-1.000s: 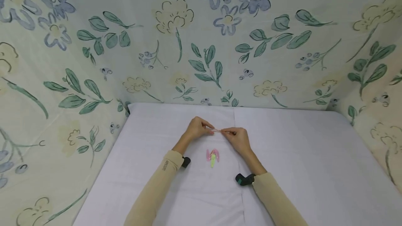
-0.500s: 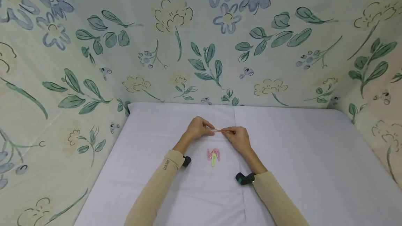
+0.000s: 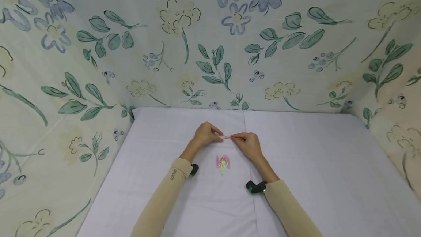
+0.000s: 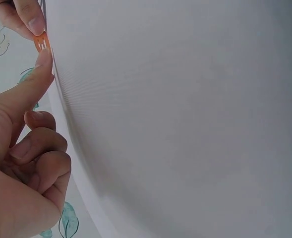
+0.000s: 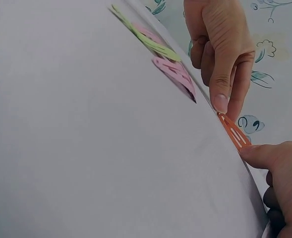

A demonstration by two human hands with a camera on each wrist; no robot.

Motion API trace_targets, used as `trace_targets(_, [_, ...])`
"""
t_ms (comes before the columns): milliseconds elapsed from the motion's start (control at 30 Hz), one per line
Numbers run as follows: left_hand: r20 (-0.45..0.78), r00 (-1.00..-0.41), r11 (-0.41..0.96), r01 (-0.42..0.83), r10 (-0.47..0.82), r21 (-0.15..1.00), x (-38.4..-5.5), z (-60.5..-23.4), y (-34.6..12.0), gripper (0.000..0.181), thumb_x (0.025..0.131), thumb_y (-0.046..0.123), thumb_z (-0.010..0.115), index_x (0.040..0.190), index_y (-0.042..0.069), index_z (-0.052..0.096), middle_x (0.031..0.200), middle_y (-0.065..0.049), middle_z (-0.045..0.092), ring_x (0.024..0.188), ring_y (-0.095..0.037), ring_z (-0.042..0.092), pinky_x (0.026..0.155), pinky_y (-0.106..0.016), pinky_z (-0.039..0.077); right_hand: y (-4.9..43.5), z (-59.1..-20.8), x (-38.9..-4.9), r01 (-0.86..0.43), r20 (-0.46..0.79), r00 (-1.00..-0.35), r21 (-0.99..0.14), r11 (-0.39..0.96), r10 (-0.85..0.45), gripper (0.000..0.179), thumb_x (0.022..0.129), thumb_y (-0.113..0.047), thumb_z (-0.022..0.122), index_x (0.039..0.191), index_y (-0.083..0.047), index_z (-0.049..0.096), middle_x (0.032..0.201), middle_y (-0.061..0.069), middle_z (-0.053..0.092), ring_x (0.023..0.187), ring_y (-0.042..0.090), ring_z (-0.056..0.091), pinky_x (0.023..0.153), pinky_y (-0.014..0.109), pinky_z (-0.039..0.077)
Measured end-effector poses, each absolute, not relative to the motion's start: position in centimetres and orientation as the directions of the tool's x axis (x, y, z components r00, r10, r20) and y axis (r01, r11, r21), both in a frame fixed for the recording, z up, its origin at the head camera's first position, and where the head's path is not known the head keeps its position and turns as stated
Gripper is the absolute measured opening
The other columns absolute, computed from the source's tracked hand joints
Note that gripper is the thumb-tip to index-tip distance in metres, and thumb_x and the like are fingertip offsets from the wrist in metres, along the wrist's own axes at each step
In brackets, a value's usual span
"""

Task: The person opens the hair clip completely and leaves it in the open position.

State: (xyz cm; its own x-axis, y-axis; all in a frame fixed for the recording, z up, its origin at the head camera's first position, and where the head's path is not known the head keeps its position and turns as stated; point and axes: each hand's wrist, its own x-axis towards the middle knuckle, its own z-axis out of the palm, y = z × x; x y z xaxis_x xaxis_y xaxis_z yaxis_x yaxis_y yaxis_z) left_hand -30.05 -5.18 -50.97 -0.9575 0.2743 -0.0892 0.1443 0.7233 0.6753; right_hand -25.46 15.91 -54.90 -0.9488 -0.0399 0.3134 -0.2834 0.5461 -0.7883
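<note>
An orange snap hair clip point(image 5: 236, 135) is stretched between both hands above the white-covered table. My left hand point(image 3: 205, 134) pinches one end between thumb and finger, its other fingers curled in the left wrist view. At the opposite end, my right hand point(image 3: 250, 145) pinches the clip, the right thumb point(image 5: 264, 156) pressing on its broad end in the right wrist view. Seen from the head, two thin strands of the clip spread apart on the left and meet at the right fingertips. Nearer the body lie a light green hair clip point(image 3: 223, 168) and pink hair clips point(image 3: 227, 161).
A white cloth point(image 3: 315, 164) covers the table, with a seam running front to back near the middle. Behind the far edge hangs a floral curtain point(image 3: 184, 46), which also encloses both sides. Black wrist cameras point(image 3: 254, 187) sit on both forearms.
Both hands keep their pinch on the orange hair clip and hardly move. The head view shifts slightly; the clips on the table stay where they lie.
</note>
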Motion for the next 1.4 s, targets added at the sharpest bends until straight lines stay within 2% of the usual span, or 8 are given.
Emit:
trace_targets(100, [-0.087, -0.959, 0.724, 0.143, 0.270, 0.675, -30.1, -51.1, -5.3, 0.025, 0.075, 0.025, 0.094, 0.098, 0.020, 0.085, 0.064, 0.003, 0.054, 0.063, -0.010, 0.044, 0.055, -0.023, 0.033, 15.8, -54.8, -25.4, -0.290, 0.317, -0.947, -0.791, 0.539, -0.044, 0.008, 0.089, -0.010, 0.082, 0.094, -0.004, 0.084, 0.084, 0.014, 0.079, 0.061, 0.010, 0.055, 0.056, 0.020, 0.041])
trace_targets(300, [-0.071, -0.962, 0.712, 0.144, 0.263, 0.688, -29.6, -51.0, -5.8, 0.025, 0.076, 0.024, 0.093, 0.099, 0.018, 0.085, 0.066, 0.004, 0.055, 0.064, -0.010, 0.045, 0.056, -0.022, 0.034, 15.7, -55.2, -25.3, -0.285, 0.316, -0.948, -0.802, 0.524, -0.032, 0.010, 0.088, -0.011, 0.083, 0.096, -0.005, 0.084, 0.087, 0.014, 0.079, 0.061, 0.008, 0.054, 0.055, 0.019, 0.040])
trace_targets(467, [-0.024, -0.973, 0.668, 0.140, 0.230, 0.731, -29.1, -50.8, -7.0, 0.024, 0.076, 0.019, 0.093, 0.097, 0.014, 0.085, 0.056, 0.004, 0.048, 0.056, -0.009, 0.039, 0.052, -0.022, 0.031, 15.7, -55.4, -25.2, -0.304, 0.327, -0.944, -0.818, 0.488, -0.040, 0.012, 0.089, -0.012, 0.082, 0.099, -0.007, 0.084, 0.094, 0.015, 0.080, 0.063, 0.005, 0.055, 0.056, 0.018, 0.043])
trace_targets(633, [-0.002, -0.965, 0.601, 0.161, 0.262, 0.782, -28.4, -50.2, -8.2, 0.022, 0.079, 0.019, 0.091, 0.099, 0.012, 0.084, 0.055, 0.005, 0.041, 0.055, -0.008, 0.035, 0.052, -0.022, 0.030, 16.1, -55.3, -24.8, -0.292, 0.322, -0.947, -0.853, 0.434, -0.005, 0.012, 0.088, -0.011, 0.083, 0.099, -0.008, 0.084, 0.086, 0.013, 0.079, 0.062, 0.005, 0.053, 0.057, 0.018, 0.041])
trace_targets(833, [-0.049, -0.964, 0.529, 0.100, 0.261, 0.842, -26.9, -49.2, -9.5, 0.021, 0.081, 0.016, 0.090, 0.099, 0.010, 0.084, 0.055, 0.005, 0.037, 0.057, -0.010, 0.033, 0.054, -0.023, 0.029, 16.5, -54.9, -23.7, -0.210, 0.228, -0.974, -0.898, 0.386, 0.001, 0.016, 0.090, -0.017, 0.082, 0.103, -0.010, 0.084, 0.064, 0.003, 0.061, 0.055, 0.003, 0.042, 0.051, 0.019, 0.034])
trace_targets(1000, [-0.066, -0.948, 0.513, 0.110, 0.313, 0.851, -25.9, -48.9, -10.0, 0.025, 0.080, 0.015, 0.090, 0.103, 0.007, 0.083, 0.056, 0.006, 0.036, 0.058, -0.009, 0.031, 0.055, -0.022, 0.028, 16.5, -54.2, -21.8, -0.113, 0.121, -0.993, -0.933, 0.341, 0.002, 0.018, 0.089, -0.023, 0.083, 0.105, -0.014, 0.084, 0.061, -0.003, 0.048, 0.053, 0.004, 0.036, 0.049, 0.021, 0.029])
trace_targets(1167, [-0.089, -0.920, 0.522, 0.135, 0.382, 0.842, -24.7, -48.9, -9.8, 0.022, 0.080, 0.014, 0.090, 0.101, 0.010, 0.084, 0.060, 0.006, 0.044, 0.059, -0.009, 0.035, 0.056, -0.021, 0.030, 16.1, -53.9, -20.2, -0.084, 0.062, -0.995, -0.941, 0.327, -0.078, 0.021, 0.089, -0.025, 0.084, 0.107, -0.015, 0.084, 0.060, -0.004, 0.047, 0.054, 0.003, 0.036, 0.050, 0.021, 0.030])
trace_targets(1400, [-0.099, -0.861, 0.487, 0.184, 0.500, 0.854, -23.1, -49.2, -9.2, 0.019, 0.081, 0.010, 0.088, 0.100, 0.008, 0.084, 0.057, 0.005, 0.043, 0.058, -0.008, 0.036, 0.057, -0.021, 0.033, 15.3, -54.0, -18.3, -0.096, 0.030, -0.975, -0.950, 0.297, -0.218, 0.021, 0.089, -0.017, 0.082, 0.109, -0.010, 0.082, 0.056, -0.002, 0.045, 0.053, 0.002, 0.033, 0.050, 0.019, 0.027])
